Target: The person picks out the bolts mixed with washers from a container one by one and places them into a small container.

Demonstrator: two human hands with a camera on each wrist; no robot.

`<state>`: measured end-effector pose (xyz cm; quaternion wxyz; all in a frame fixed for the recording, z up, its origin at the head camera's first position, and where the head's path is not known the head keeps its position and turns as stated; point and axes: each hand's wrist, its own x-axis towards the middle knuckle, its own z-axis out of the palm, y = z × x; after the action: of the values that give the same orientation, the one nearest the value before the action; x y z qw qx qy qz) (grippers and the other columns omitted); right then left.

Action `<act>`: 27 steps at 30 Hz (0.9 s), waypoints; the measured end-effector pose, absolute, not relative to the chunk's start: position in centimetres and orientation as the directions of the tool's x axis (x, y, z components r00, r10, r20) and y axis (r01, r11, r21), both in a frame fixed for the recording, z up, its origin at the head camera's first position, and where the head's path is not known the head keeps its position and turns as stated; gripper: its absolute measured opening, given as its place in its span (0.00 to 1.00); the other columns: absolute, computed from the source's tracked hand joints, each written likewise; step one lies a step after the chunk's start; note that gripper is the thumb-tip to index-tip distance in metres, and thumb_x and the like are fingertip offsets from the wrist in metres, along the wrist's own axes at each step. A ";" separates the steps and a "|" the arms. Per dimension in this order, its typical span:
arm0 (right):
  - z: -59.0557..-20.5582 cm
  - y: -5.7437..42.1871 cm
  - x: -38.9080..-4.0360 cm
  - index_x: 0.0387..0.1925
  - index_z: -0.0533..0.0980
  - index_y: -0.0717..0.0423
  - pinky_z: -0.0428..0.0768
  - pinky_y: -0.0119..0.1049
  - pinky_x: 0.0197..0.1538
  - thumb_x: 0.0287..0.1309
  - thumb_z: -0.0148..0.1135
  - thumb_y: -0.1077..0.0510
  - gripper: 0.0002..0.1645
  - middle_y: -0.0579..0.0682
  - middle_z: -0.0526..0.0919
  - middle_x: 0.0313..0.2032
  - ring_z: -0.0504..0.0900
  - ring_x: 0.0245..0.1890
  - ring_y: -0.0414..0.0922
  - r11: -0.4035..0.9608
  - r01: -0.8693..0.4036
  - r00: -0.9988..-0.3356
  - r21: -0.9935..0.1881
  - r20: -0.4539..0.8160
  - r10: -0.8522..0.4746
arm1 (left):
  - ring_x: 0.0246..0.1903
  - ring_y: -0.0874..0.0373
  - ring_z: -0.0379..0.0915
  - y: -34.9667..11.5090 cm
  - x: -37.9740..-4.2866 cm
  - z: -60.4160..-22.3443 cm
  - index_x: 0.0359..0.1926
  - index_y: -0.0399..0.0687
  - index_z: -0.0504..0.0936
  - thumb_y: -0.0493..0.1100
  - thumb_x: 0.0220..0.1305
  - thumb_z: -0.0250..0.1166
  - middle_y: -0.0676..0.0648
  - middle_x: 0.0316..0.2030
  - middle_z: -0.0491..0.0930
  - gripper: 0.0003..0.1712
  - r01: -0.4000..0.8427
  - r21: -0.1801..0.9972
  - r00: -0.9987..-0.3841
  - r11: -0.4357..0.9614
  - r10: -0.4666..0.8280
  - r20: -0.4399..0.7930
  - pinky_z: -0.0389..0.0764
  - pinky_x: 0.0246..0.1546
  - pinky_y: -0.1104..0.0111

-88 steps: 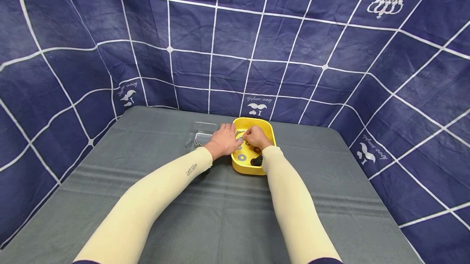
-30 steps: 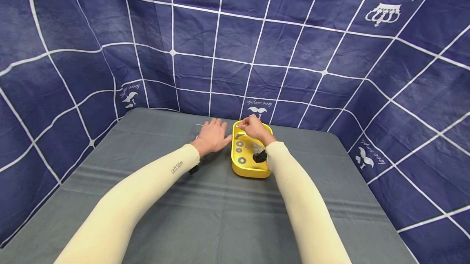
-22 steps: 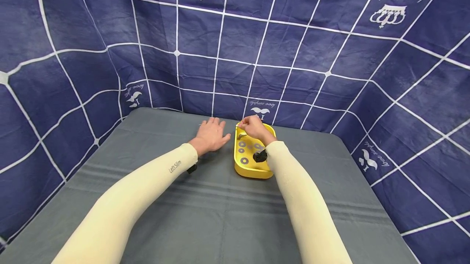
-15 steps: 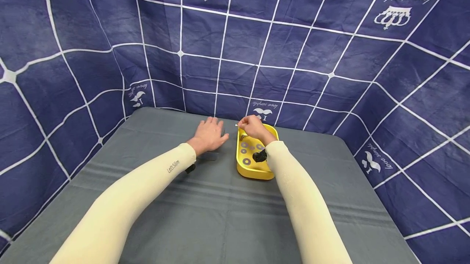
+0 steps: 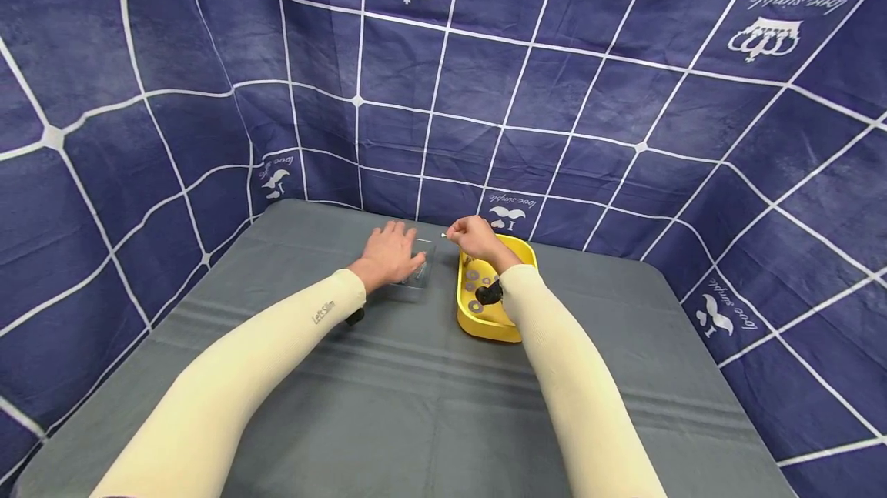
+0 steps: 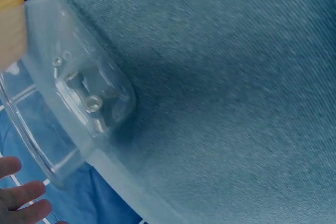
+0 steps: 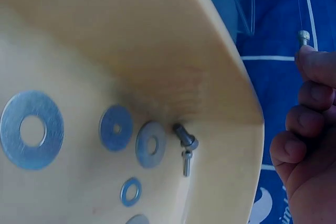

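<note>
My right hand (image 5: 476, 238) pinches a small metal socket-head screw (image 7: 304, 37) between thumb and forefinger, at the far left rim of the yellow bin (image 5: 485, 329). The screw's knurled head sticks out past the fingertips; its shank is mostly hidden. Inside the bin lie several flat washers (image 7: 32, 130) of different sizes, plus a few screws (image 7: 186, 163) near one corner. My left hand (image 5: 389, 253) has its fingers spread over a clear plastic box (image 5: 421, 280). In the left wrist view several screws (image 6: 93, 103) lie in that box.
A grey cloth-covered table (image 5: 388, 390) lies under everything. A blue curtain with white lines (image 5: 443, 82) hangs behind the table and along its sides. The clear box stands left of the yellow bin, with a narrow strip of table between them.
From inside the yellow bin my right hand has risen and moved left to its far rim, carrying the screw. My left hand has left the bin's side for the clear box.
</note>
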<state>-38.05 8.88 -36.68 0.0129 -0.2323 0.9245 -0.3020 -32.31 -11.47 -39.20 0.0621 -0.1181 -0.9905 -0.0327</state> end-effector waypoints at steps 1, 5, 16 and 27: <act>-36.7 8.6 -38.0 0.40 0.85 0.60 0.74 0.32 0.37 0.68 0.58 0.59 0.12 0.55 0.87 0.35 0.77 0.30 0.43 0.704 -0.424 -0.891 -0.569 0.120 -0.439 | 0.66 0.41 0.64 -11.7 -32.3 -39.3 0.66 0.42 0.71 0.63 0.71 0.52 0.36 0.61 0.72 0.36 0.235 0.050 -0.965 0.971 0.226 0.132 0.67 0.63 0.45; -36.7 7.8 -38.0 0.42 0.85 0.63 0.74 0.33 0.38 0.68 0.58 0.59 0.13 0.57 0.87 0.37 0.77 0.32 0.43 0.692 -0.425 -0.886 -0.583 0.112 -0.449 | 0.65 0.41 0.64 -12.4 -32.3 -39.5 0.66 0.42 0.71 0.62 0.70 0.53 0.36 0.61 0.72 0.35 0.226 0.050 -0.966 0.973 0.217 0.137 0.68 0.63 0.45; -36.9 5.7 -38.3 0.42 0.85 0.65 0.75 0.35 0.45 0.67 0.58 0.60 0.13 0.58 0.88 0.40 0.78 0.38 0.45 0.675 -0.452 -0.867 -0.584 0.109 -0.486 | 0.68 0.42 0.62 -14.4 -31.9 -39.6 0.71 0.42 0.67 0.62 0.70 0.54 0.36 0.64 0.70 0.38 0.223 0.062 -0.972 0.973 0.216 0.097 0.67 0.64 0.44; -37.2 3.7 -38.3 0.42 0.85 0.65 0.73 0.32 0.42 0.68 0.58 0.59 0.14 0.59 0.88 0.40 0.77 0.36 0.43 0.663 -0.461 -0.859 -0.590 0.110 -0.500 | 0.67 0.41 0.63 -15.7 -31.6 -39.9 0.72 0.42 0.66 0.60 0.70 0.54 0.36 0.65 0.70 0.38 0.228 0.047 -0.970 0.972 0.222 0.102 0.68 0.64 0.45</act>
<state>-38.29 3.71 -37.18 0.0306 -0.2638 0.9113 -0.3146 -31.56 -15.69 -39.90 0.0482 -0.1135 -0.9919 -0.0294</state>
